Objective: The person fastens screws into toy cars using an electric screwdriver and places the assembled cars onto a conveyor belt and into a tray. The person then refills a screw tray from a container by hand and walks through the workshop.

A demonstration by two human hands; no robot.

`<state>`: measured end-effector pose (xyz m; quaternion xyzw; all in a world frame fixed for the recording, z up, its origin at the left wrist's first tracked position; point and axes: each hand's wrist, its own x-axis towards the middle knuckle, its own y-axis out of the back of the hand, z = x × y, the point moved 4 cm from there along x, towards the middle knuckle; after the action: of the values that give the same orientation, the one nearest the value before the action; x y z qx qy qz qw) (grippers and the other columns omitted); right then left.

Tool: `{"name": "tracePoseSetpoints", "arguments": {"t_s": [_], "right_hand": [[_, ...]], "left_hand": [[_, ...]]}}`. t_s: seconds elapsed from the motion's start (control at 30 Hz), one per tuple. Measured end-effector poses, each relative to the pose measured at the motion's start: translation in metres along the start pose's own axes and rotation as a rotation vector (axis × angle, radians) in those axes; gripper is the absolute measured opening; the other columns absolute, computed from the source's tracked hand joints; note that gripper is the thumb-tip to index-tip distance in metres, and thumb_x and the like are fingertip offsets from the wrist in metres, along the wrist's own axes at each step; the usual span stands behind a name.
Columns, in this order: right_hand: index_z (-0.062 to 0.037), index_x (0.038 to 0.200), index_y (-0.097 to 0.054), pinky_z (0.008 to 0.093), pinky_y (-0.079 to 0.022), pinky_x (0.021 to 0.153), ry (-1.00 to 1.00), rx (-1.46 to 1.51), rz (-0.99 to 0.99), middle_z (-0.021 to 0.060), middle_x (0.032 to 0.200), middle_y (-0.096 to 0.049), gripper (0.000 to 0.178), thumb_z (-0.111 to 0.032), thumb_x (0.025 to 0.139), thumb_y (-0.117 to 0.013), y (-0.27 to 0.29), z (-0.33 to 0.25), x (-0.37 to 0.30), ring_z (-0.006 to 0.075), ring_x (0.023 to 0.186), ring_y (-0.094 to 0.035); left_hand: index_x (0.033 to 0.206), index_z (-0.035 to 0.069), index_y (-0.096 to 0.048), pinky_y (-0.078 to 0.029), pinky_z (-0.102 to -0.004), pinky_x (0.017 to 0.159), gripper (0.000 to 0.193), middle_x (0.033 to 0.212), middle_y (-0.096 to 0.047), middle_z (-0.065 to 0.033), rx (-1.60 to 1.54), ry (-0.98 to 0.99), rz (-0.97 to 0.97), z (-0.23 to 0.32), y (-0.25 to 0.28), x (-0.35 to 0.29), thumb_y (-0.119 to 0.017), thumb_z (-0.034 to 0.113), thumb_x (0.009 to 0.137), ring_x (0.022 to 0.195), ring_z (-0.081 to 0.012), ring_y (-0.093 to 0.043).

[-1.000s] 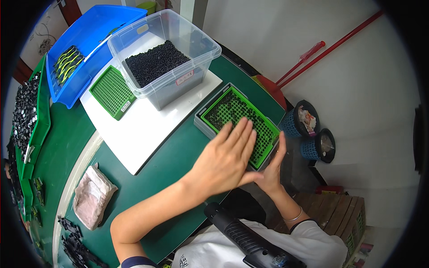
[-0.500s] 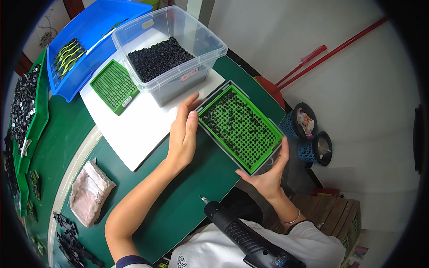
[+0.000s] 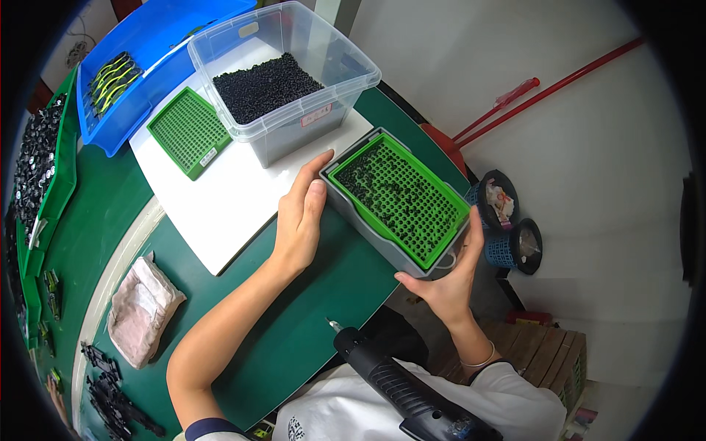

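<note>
A grey plastic bin [image 3: 362, 218] is tilted between my two hands, with a green perforated tray [image 3: 441, 220] set in its top. Small black pieces [image 3: 368, 173] lie over the tray, thickest toward its far left end; several holes look filled. My left hand [image 3: 298, 224] presses against the bin's left side, its fingertips partly out of sight at the far corner. Around the near right corner, my right hand [image 3: 452, 283] grips with the thumb below and fingers along the right side, beside a pale loop handle [image 3: 443, 263].
Beyond, a clear tub [image 3: 323, 110] of black pieces and another green perforated tray [image 3: 190, 132] stand on a white board [image 3: 206, 220]. A blue bin [image 3: 110, 143] is far left. A folded cloth [image 3: 143, 312] lies left. A black electric screwdriver [image 3: 390, 378] hangs close in front. Waste baskets [image 3: 504, 250] stand right.
The grey bin has tipped, so more of its near left wall shows. Black pieces have shifted toward the tray's far left end. Both hands stay on the bin.
</note>
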<state>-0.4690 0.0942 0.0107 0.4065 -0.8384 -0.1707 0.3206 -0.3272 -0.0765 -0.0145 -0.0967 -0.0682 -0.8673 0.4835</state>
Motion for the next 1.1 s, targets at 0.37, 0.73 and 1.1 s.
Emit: {"name": "tracePoseSetpoints", "arguments": {"t_s": [0.37, 0.73, 1.1], "right_hand": [[-0.0021, 0.137, -0.007, 0.0378, -0.031, 0.099, 0.018, -0.046, -0.044, 0.0195, 0.129, -0.03, 0.114, -0.017, 0.053, -0.083, 0.002, -0.001, 0.002, 0.0271, 0.117, -0.037], [-0.0024, 0.137, -0.006, 0.0384, -0.029, 0.1, -0.002, -0.044, -0.051, 0.0197, 0.13, -0.03, 0.115, -0.016, 0.053, -0.083, 0.002, -0.014, 0.008, 0.0277, 0.119, -0.035], [-0.0031, 0.137, 0.0, 0.038, -0.028, 0.101, 0.046, 0.003, -0.076, 0.0199, 0.133, -0.025, 0.123, -0.026, 0.052, -0.085, -0.005, 0.031, -0.004, 0.0291, 0.121, -0.034]], "left_hand": [[0.126, 0.002, -0.041, -0.029, -0.0366, 0.1, 0.063, 0.118, -0.049, -0.0145, -0.07, 0.139, -0.106, -0.006, -0.003, 0.002, -0.024, 0.051, 0.092, 0.112, -0.0227, -0.045], [0.127, -0.001, -0.039, -0.028, -0.0353, 0.101, 0.065, 0.121, -0.047, -0.0153, -0.102, 0.109, -0.095, -0.012, 0.001, 0.003, -0.024, 0.052, 0.091, 0.115, -0.023, -0.044], [0.12, 0.001, -0.047, -0.033, -0.031, 0.094, 0.043, 0.114, -0.055, -0.0148, 0.009, 0.068, -0.067, 0.005, 0.0, 0.002, -0.036, 0.032, 0.092, 0.108, -0.0223, -0.05]]}}
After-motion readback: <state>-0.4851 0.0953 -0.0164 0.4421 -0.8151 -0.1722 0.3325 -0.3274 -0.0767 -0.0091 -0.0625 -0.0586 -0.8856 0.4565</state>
